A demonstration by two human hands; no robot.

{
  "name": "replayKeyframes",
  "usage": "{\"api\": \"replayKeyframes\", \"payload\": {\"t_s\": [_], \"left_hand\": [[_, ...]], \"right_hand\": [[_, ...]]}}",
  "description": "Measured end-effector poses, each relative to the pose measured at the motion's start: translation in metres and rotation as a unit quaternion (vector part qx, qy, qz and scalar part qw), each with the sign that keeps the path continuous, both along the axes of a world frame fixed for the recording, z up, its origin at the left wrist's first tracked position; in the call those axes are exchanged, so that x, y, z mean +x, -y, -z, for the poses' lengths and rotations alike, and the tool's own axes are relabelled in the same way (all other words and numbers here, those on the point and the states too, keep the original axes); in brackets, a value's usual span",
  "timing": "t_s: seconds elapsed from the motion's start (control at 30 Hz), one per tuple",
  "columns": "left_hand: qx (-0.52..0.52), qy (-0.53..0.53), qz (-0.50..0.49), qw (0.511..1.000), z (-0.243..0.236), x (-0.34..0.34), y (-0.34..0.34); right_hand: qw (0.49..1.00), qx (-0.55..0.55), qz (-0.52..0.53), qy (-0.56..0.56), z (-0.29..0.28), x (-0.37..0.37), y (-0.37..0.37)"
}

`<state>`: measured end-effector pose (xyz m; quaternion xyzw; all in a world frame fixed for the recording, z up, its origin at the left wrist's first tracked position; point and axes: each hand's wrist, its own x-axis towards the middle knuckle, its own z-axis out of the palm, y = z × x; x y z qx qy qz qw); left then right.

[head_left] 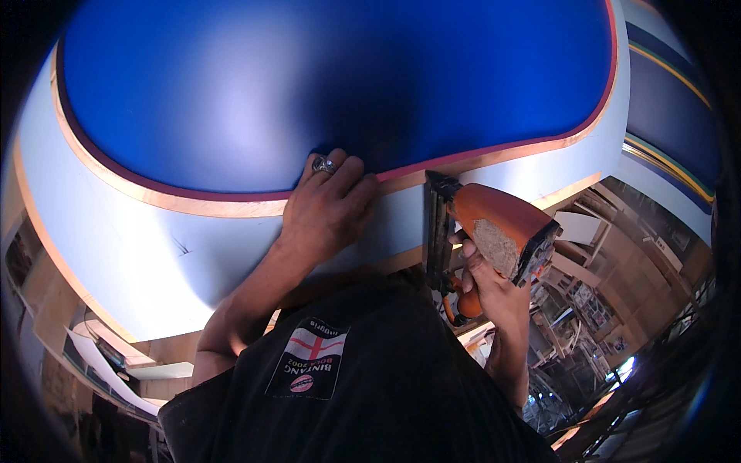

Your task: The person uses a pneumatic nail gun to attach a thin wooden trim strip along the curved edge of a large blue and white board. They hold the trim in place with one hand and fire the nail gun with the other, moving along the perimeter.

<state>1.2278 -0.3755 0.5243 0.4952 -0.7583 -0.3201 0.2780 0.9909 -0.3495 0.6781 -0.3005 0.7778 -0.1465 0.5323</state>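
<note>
A broad blue panel fills the upper part of the head view, with a red edging strip along its curved border. Below that runs a bare wooden rim over a white curved side. My left hand, with a ring on one finger, is closed over the border, its bent fingers pressed on the red strip; the fingertips are partly hidden. To its right, my right hand grips an orange and black nail gun. The gun's black nose meets the wooden rim just under the strip.
Another curved piece with dark panels and yellow and green stripes stands at the right. Wooden boards and clutter lie below it. Lower left, more boards and a white curved sheet show. My black shirt is close beneath the rim.
</note>
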Motion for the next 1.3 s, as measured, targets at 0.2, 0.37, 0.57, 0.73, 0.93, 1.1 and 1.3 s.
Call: {"api": "replayKeyframes", "payload": {"t_s": [0.2, 0.37, 0.57, 0.73, 0.93, 1.1, 1.3], "left_hand": [[0.003, 0.009, 0.008, 1.0, 0.002, -0.002, 0.003], [-0.008, 0.016, -0.006, 1.0, 0.0, -0.004, 0.003], [-0.025, 0.005, -0.02, 0.999, -0.001, -0.004, 0.006], [-0.007, 0.016, -0.002, 1.0, 0.001, -0.003, 0.004], [-0.013, 0.008, 0.001, 1.0, 0.004, -0.002, 0.002], [-0.006, 0.023, -0.004, 1.0, -0.002, -0.004, 0.005], [-0.07, 0.044, -0.017, 0.996, 0.002, -0.005, 0.005]], "right_hand": [[0.999, -0.038, 0.007, 0.038, 0.006, -0.005, -0.008], [0.999, -0.015, 0.008, 0.032, 0.0, -0.005, -0.004], [1.0, -0.015, -0.001, 0.023, 0.002, -0.005, -0.008], [0.998, -0.037, 0.019, 0.048, 0.006, -0.008, -0.011], [0.996, -0.073, -0.008, 0.045, 0.012, -0.009, -0.011], [0.994, -0.098, 0.049, 0.025, 0.007, -0.02, -0.044], [0.974, -0.172, 0.148, 0.006, -0.01, -0.078, -0.121]]}}
